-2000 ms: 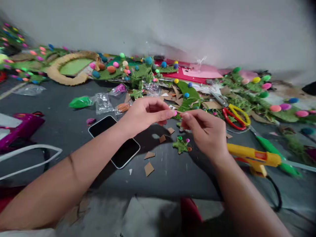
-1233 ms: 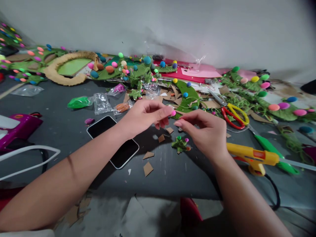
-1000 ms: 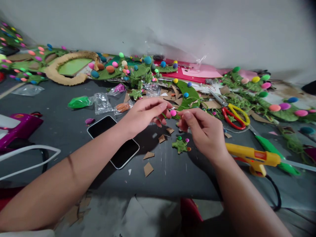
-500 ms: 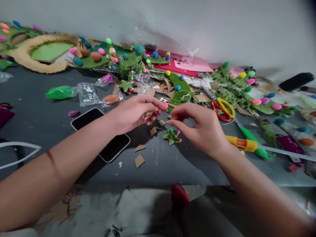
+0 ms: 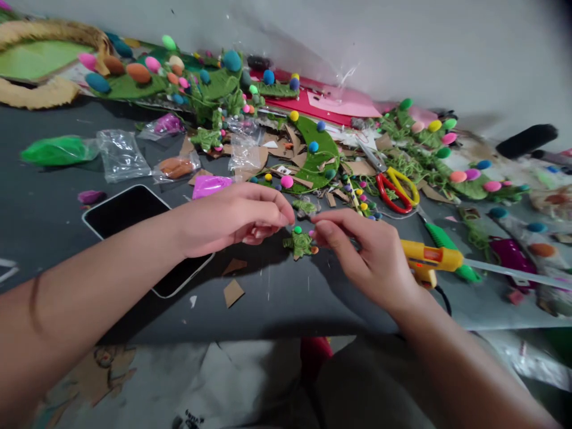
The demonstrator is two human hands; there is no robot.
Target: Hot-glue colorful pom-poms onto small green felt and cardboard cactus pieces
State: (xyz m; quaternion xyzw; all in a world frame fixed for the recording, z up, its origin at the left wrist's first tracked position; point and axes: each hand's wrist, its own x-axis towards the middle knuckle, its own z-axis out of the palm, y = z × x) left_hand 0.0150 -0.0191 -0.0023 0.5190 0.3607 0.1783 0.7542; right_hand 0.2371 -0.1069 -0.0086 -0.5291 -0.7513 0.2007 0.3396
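A small green yarn star point(image 5: 298, 244) with green, pink and orange balls lies on the dark table between my hands. My left hand point(image 5: 250, 217) hovers at the star's upper left, fingers curled and thumb tip against the index finger; anything pinched there is too small to make out. My right hand point(image 5: 364, 247) is at the star's right side, its thumb and index finger close together beside the pink ball. I cannot tell whether they touch it. Just behind the star sits another small green yarn piece point(image 5: 305, 207). A phone point(image 5: 129, 210) lies partly under my left forearm.
To the right are a yellow glue gun point(image 5: 431, 256), red-and-yellow-handled scissors point(image 5: 394, 190) and a green-handled cutter point(image 5: 447, 241). Bagged clay point(image 5: 58, 151) lies at left. Cardboard scraps point(image 5: 233, 293) are near the front. A green felt crescent point(image 5: 319, 152) and ball-covered leaves line the back.
The view has shifted, so most things appear further left. Both hands have come lower, down toward the star. A pink ball and purple packet behind my left hand now show.
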